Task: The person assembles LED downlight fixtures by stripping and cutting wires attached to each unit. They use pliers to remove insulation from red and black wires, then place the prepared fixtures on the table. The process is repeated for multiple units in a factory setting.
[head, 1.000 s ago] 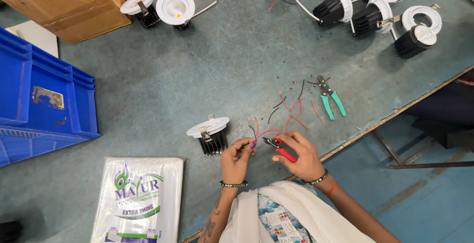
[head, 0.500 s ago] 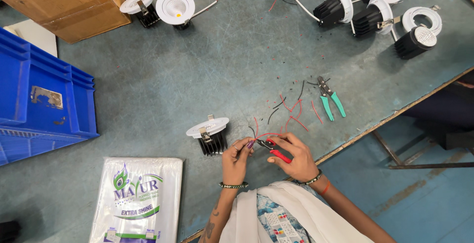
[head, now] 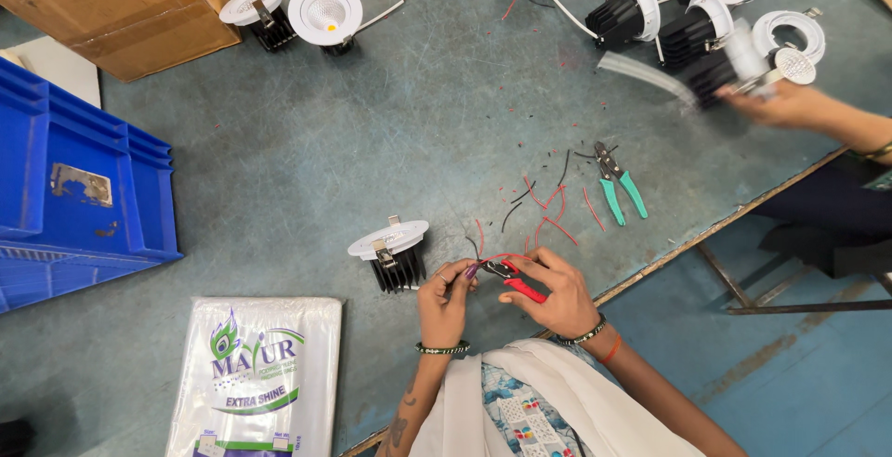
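right hand (head: pixel 548 292) clenches red-handled cutter (head: pixel 516 282) low centre; left hand (head: pixel 444 297) pinches wire (head: pixel 478 264) taut toward its blades, downlight (head: pixel 390 251) just left

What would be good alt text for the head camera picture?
Seen from above, a person's right hand holds red-handled pliers to thin wires pinched by the left hand, beside a white spotlight on a grey table. Green-handled pliers lie nearby; another person's hand reaches other lamps.

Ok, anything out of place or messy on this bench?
Only cut wire scraps, red and black, strewn loose on the table beside the green-handled pliers. Otherwise nothing looks damaged or spilled.
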